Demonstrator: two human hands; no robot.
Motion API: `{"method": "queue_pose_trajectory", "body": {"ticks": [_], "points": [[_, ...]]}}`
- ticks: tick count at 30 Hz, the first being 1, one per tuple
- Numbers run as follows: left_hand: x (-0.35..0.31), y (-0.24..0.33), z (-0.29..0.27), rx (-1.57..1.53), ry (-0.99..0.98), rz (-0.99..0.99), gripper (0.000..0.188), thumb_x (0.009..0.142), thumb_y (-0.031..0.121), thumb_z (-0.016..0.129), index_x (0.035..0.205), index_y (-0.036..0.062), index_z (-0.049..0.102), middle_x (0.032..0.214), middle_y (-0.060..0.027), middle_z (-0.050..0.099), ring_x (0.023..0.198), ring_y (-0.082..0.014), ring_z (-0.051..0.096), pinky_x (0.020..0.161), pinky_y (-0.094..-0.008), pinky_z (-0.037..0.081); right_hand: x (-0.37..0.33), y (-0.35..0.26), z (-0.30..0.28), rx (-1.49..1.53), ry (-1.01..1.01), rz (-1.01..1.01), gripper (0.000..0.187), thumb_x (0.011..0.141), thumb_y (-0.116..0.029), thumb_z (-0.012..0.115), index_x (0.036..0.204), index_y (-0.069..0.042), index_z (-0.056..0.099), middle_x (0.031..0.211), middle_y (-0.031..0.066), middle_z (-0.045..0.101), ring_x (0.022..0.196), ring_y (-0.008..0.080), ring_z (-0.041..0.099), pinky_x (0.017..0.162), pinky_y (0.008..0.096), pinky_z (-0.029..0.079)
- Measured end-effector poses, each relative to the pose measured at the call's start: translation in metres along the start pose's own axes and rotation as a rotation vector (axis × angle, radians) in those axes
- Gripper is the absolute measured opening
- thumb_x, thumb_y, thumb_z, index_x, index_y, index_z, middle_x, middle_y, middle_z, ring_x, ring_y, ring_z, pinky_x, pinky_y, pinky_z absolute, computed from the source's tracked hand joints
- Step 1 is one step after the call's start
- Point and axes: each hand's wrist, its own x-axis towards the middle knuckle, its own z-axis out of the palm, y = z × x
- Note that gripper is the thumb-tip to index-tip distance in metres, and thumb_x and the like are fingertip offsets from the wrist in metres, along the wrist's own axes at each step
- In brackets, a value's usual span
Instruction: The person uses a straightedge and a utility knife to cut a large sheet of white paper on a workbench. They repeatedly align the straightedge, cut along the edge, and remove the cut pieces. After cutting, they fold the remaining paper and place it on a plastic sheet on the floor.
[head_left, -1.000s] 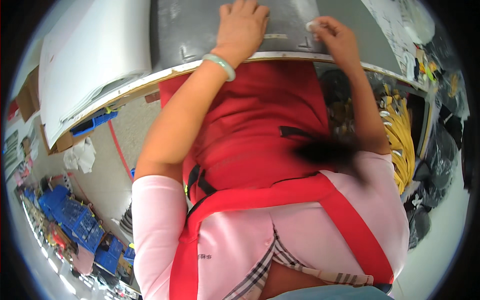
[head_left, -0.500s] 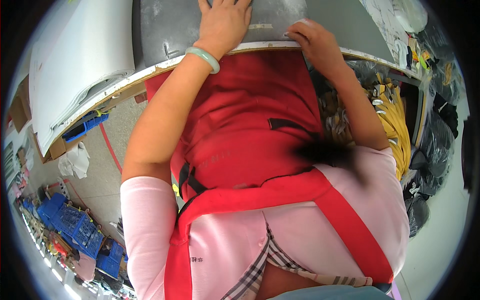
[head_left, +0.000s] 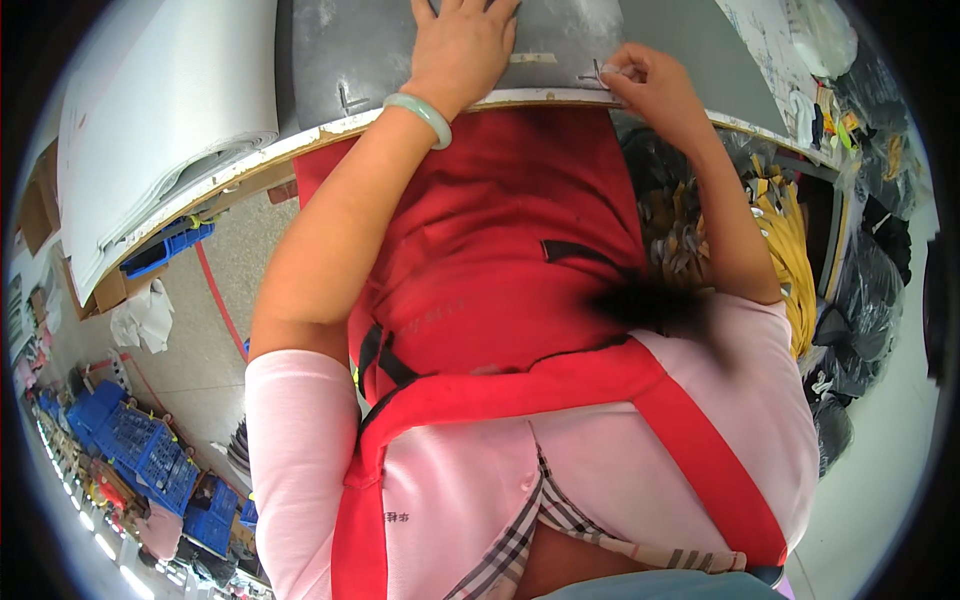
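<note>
My left hand (head_left: 462, 52) lies flat with fingers spread on a dark grey, chalk-smudged sheet (head_left: 375, 50) at the table's near edge. A pale green bangle (head_left: 420, 117) circles that wrist. At the sheet's near right part, my right hand (head_left: 655, 92) is closed, its thumb and fingers pinched together. Something small and pale shows at the fingertips, too small to name. Beside them is a dark corner mark (head_left: 592, 76) on the sheet. A similar mark (head_left: 348, 100) is near the left corner. A short beige strip (head_left: 532, 58) lies between the hands.
A thick white roll of sheet material (head_left: 185, 100) fills the table's left side. Under the table at right hang yellow strips (head_left: 785, 250). Black plastic bags (head_left: 860, 320) stand beyond them. Blue crates (head_left: 150, 455) are on the floor at lower left.
My right hand has moved a little right and nearer to me, uncovering the dark mark by its fingertips. The left hand stays flat on the sheet.
</note>
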Motion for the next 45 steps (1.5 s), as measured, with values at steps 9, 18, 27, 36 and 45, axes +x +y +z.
{"method": "queue_pose_trajectory", "body": {"ticks": [9, 18, 27, 36, 45], "points": [[-0.001, -0.005, 0.008, 0.038, -0.029, -0.008, 0.035, 0.095, 0.028, 0.058, 0.128, 0.0173, 0.06, 0.133, -0.0054, 0.055, 0.132, -0.0276, 0.045, 0.106, -0.0676, 0.028, 0.1, 0.0, -0.013, 0.057, 0.272, -0.217, 0.02, 0.091, -0.02, 0.069, 0.098, -0.002, 0.067, 0.079, 0.0066, 0.064, 0.071, 0.014, 0.059, 0.064, 0.0282, 0.049], [0.0, -0.001, 0.004, 0.02, -0.076, -0.035, 0.036, 0.095, 0.028, 0.058, 0.129, 0.0164, 0.06, 0.135, -0.0072, 0.053, 0.134, -0.0287, 0.043, 0.11, -0.0676, 0.024, 0.166, -0.016, -0.025, -0.275, 0.36, -0.517, 0.02, 0.09, -0.018, 0.062, 0.085, 0.001, 0.065, 0.083, 0.0205, 0.064, 0.079, 0.0393, 0.061, 0.072, 0.0443, 0.047], [0.0, -0.001, 0.003, 0.003, -0.082, -0.052, 0.037, 0.095, 0.027, 0.059, 0.13, 0.0174, 0.059, 0.136, -0.006, 0.053, 0.134, -0.0276, 0.043, 0.11, -0.0667, 0.025, 0.188, -0.01, -0.021, -0.416, 0.378, -0.492, 0.018, 0.087, -0.016, 0.065, 0.085, 0.002, 0.064, 0.075, 0.0192, 0.063, 0.071, 0.0339, 0.062, 0.067, 0.0422, 0.049], [0.0, -0.001, 0.005, 0.008, -0.075, -0.048, 0.036, 0.095, 0.029, 0.059, 0.129, 0.0179, 0.06, 0.136, -0.006, 0.054, 0.135, -0.0271, 0.043, 0.11, -0.067, 0.024, 0.195, -0.004, -0.021, -0.24, 0.332, -0.214, 0.013, 0.085, -0.011, 0.067, 0.084, 0.002, 0.066, 0.069, 0.0091, 0.066, 0.057, 0.0167, 0.061, 0.056, 0.0325, 0.051], [-0.003, -0.002, 0.008, 0.027, -0.034, -0.042, 0.034, 0.094, 0.029, 0.058, 0.126, 0.0156, 0.06, 0.135, -0.0081, 0.054, 0.135, -0.0294, 0.043, 0.107, -0.0718, 0.023, 0.207, -0.061, 0.013, 0.253, 0.187, -0.228, 0.014, 0.087, -0.01, 0.068, 0.093, 0.002, 0.07, 0.072, 0.01, 0.067, 0.059, 0.0159, 0.06, 0.058, 0.0311, 0.051]]}}
